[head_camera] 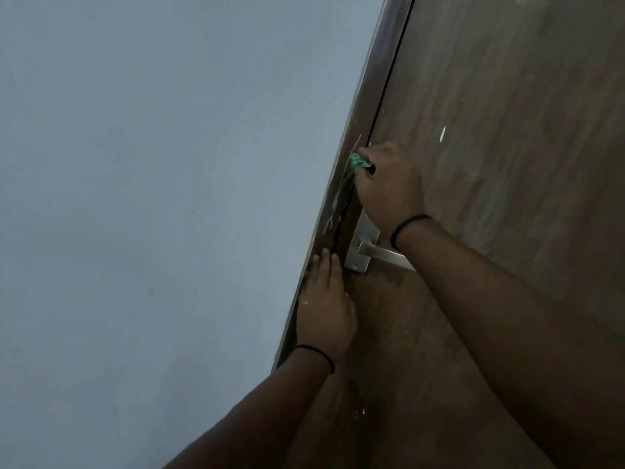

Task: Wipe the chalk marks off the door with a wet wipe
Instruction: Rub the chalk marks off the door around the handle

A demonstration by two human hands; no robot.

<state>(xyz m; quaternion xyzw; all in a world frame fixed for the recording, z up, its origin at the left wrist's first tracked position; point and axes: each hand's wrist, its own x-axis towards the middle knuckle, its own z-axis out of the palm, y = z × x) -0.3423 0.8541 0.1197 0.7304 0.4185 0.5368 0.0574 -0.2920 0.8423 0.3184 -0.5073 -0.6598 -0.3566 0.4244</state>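
A brown wooden door (507,147) fills the right side of the head view, tilted. Pale chalk marks (340,194) streak the door frame beside the gap, above the handle. My right hand (389,184) is closed around a crumpled green wet wipe (359,162) and presses it against the frame at the top of the streaks. My left hand (324,306) lies flat on the frame and door edge below the handle, fingers together, holding nothing.
A silver lever handle (367,247) on its plate sits between my hands, partly behind my right wrist. A plain blue-grey wall (152,198) covers the left. Small white specks (442,134) dot the door surface.
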